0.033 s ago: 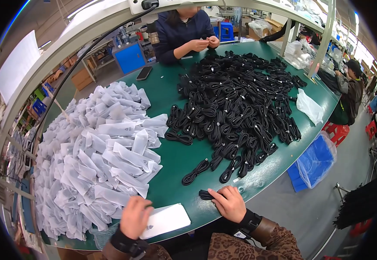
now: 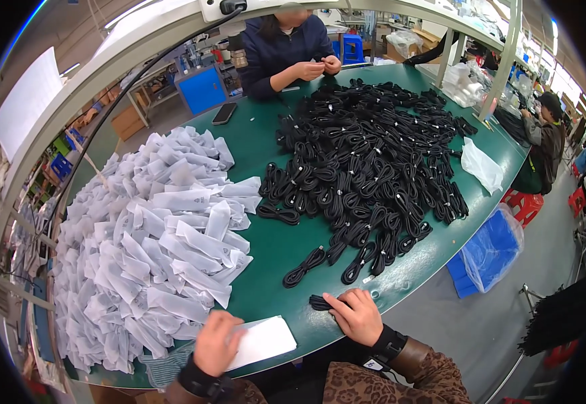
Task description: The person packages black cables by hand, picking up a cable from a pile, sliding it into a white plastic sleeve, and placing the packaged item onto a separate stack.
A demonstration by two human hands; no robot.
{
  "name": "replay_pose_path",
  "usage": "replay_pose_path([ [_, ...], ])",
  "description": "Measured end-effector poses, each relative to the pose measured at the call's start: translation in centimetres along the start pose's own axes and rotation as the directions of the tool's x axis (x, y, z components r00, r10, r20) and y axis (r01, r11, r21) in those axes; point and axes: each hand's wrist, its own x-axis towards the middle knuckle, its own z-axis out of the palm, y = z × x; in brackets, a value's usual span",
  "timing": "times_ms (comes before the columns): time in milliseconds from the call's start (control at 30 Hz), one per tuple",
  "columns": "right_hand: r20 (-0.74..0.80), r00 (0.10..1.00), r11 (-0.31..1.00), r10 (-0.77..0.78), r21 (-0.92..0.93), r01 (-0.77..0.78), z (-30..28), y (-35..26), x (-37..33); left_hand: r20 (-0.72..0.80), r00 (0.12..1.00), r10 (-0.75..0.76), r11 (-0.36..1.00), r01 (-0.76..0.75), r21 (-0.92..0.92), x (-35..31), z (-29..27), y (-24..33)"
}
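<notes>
My right hand (image 2: 357, 318) is at the table's near edge, its thumb and fingers closed on the end of a coiled black cable (image 2: 318, 303) that lies on the green table. Over the left part of a flat stack of white bags (image 2: 266, 340) is my left hand (image 2: 216, 342), holding nothing I can see; its fingers are bent but apart, and the tips are a little blurred. Beyond my right hand, another coiled cable (image 2: 304, 267) rests in front of a large heap of black cables (image 2: 374, 158).
A tall heap of filled whitish bags (image 2: 151, 249) covers the table's left side. Across the table (image 2: 256, 145), a person (image 2: 283, 54) handles something small. A phone (image 2: 224, 113) and a loose plastic bag (image 2: 481, 166) lie there. A lined blue bin (image 2: 485, 252) stands at the right.
My left hand has shifted slightly right, onto the stack of white bags. My right hand and the cable under it have stayed put.
</notes>
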Motion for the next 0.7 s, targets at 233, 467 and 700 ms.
replay_pose_path([
  [233,-0.02,1.0,1.0,0.01,-0.012,-0.01,0.1,-0.2,0.6,0.077,0.996,-0.04,0.99,0.05,-0.135,-2.7,4.6,0.7],
  [467,-0.024,1.0,1.0,0.002,0.008,-0.002,0.5,-0.3,1.3,0.041,0.998,0.036,0.999,-0.037,0.006,-2.5,5.8,1.1],
  [700,-0.02,1.0,1.0,0.007,0.027,-0.006,0.7,-0.1,1.1,0.045,0.999,0.03,0.999,-0.031,0.033,-2.6,6.0,1.3],
])
